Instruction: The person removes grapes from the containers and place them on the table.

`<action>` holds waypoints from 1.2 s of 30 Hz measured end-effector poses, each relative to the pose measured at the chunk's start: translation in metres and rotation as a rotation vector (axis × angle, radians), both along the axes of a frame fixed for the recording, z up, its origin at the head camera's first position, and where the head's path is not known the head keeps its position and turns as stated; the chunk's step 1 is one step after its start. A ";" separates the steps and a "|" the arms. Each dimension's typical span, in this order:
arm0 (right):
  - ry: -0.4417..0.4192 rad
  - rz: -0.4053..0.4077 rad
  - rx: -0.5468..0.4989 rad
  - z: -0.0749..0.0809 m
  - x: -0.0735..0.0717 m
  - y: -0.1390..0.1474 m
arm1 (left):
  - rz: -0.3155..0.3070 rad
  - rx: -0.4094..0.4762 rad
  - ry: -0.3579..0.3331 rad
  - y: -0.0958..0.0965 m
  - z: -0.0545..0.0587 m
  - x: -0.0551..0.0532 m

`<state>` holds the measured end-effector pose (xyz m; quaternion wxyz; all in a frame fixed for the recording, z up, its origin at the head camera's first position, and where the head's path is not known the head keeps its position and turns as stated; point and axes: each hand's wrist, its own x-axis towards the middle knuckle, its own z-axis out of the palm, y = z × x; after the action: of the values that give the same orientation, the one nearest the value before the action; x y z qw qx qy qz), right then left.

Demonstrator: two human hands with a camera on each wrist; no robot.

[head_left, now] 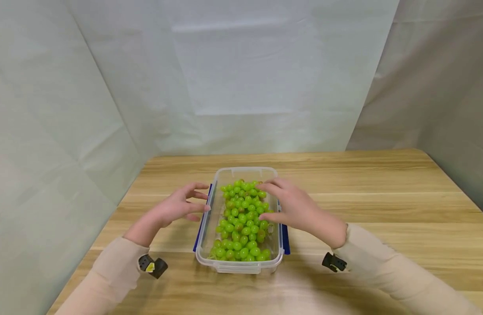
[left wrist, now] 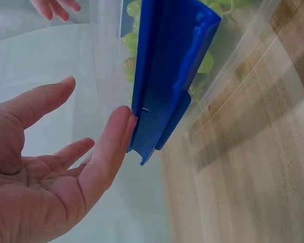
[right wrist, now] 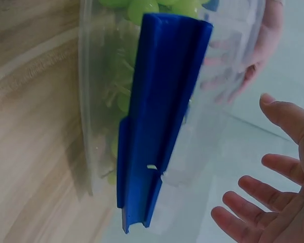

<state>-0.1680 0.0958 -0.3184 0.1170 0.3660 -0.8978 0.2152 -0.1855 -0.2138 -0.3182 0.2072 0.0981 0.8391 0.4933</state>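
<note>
Clear plastic box (head_left: 237, 265) is sitting on the wood table (head_left: 383, 210), roughly centred in front of the person, long sides running away; green grapes (head_left: 245, 214) are lying heaped inside, a few showing a brownish tinge; can't tell if a clear lid is covering them. L hand (head_left: 182, 204) is hovering at the box's left side, fingers apart & loosely bent, gripping nothing; in the left wrist view one fingertip is reaching the edge of the left blue flap (left wrist: 164, 61), can't tell if touching or just beside; R hand (head_left: 294, 205) is hovering at the right side, thumb & fingers well apart, nothing held; from the head it's overlapping the grapes, but in the right wrist view it's showing clear of the right blue flap (right wrist: 154, 111); both flaps are sticking out from the sides.

Handling, my guess: box is prob. being fairly stiff, smooth & a bit slippery, w/ moderate weight from the fruit; grapes are prob. being firm but bruisable, likely rolling if the box is tipping; flaps are looking stiff but thin at the hinge, so poor for carrying wt.; best hold is prob. being both long walls under the rim, one hand per side, keeping level; for the flaps alone, pressing flat along their length, not at one corner.
</note>
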 end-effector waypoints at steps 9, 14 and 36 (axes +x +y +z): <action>-0.060 0.009 0.031 -0.009 0.002 -0.010 | -0.011 0.028 -0.035 0.000 -0.003 -0.001; -0.107 0.026 0.042 -0.012 0.005 -0.016 | -0.006 0.042 -0.069 0.002 -0.004 -0.001; -0.339 -0.026 0.208 -0.009 0.007 -0.041 | 0.037 0.087 -0.074 0.006 -0.013 -0.002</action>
<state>-0.1611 0.0550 -0.3277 -0.0719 0.3231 -0.9267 0.1782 -0.1871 -0.2082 -0.3315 0.2244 0.0732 0.8104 0.5362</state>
